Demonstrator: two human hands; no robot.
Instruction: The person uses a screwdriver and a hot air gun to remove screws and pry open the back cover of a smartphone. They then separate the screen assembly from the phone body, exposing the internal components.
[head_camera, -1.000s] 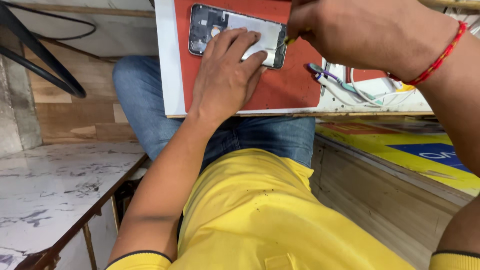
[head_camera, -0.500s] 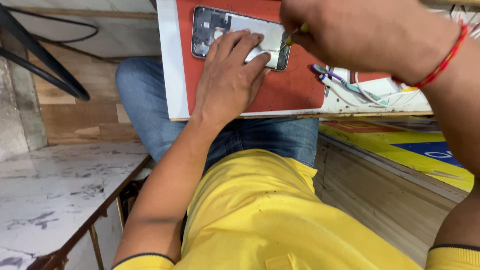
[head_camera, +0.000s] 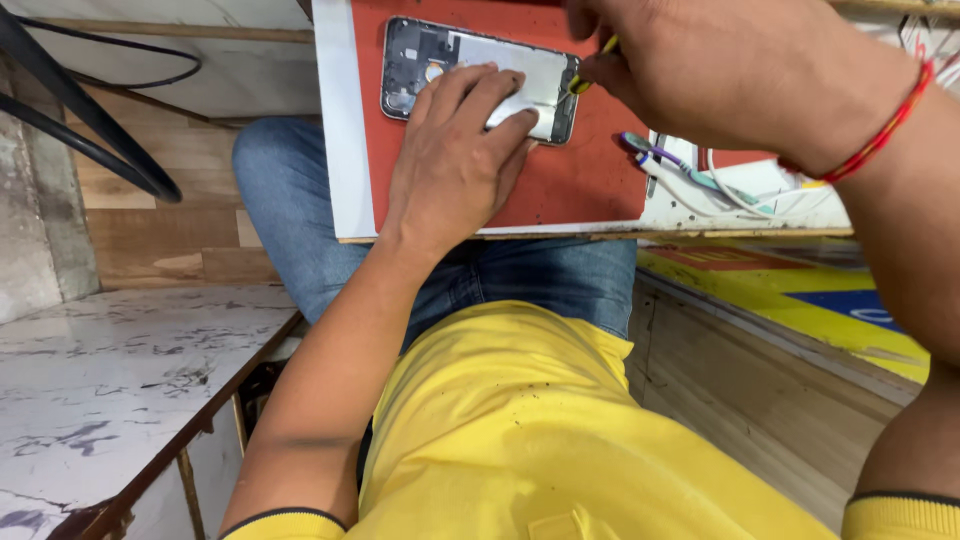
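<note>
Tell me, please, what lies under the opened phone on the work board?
The opened phone lies flat on a red mat, which rests on a white board. The left hand covers the phone's lower part, so the mat directly beneath cannot be seen.

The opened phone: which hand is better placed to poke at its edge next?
Probably the right hand: it holds a yellow-tipped tool right at the opened phone edge. The left hand lies flat, pinning it.

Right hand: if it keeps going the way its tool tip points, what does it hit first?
Likely the opened phone: the right hand aims a thin yellow-handled tool leftward at the phone's near edge, beside the left hand's fingertips. Whether it already touches is unclear.
</note>
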